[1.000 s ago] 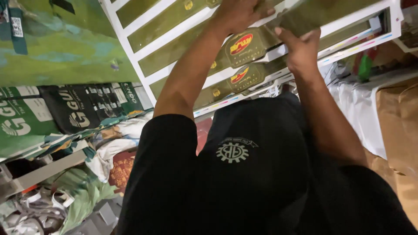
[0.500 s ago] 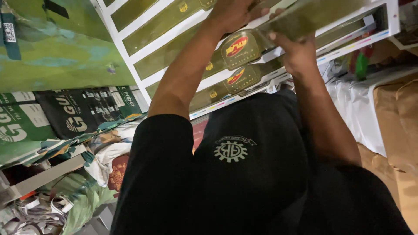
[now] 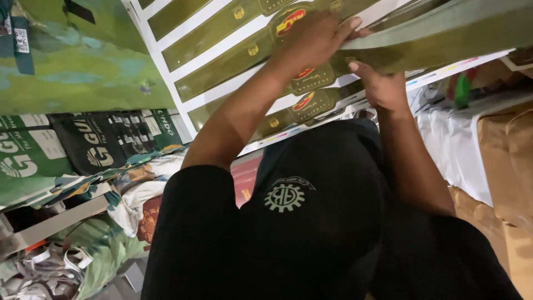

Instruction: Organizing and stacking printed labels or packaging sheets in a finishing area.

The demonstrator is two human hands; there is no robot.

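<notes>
From the head view, my left hand (image 3: 313, 41) lies flat, fingers spread, on the white printed sheet (image 3: 222, 61) of olive-green labels. My right hand (image 3: 383, 86) grips the sheet's lifted edge at far right, thumb on top. My black shirt (image 3: 311, 222) hides the near worktop; the sheet's top is cut off.

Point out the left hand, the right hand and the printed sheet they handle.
left hand (image 3: 316, 41): head view, back of the hand.
right hand (image 3: 383, 89): head view, knuckles.
printed sheet (image 3: 222, 25): head view, an olive-green band.
</notes>
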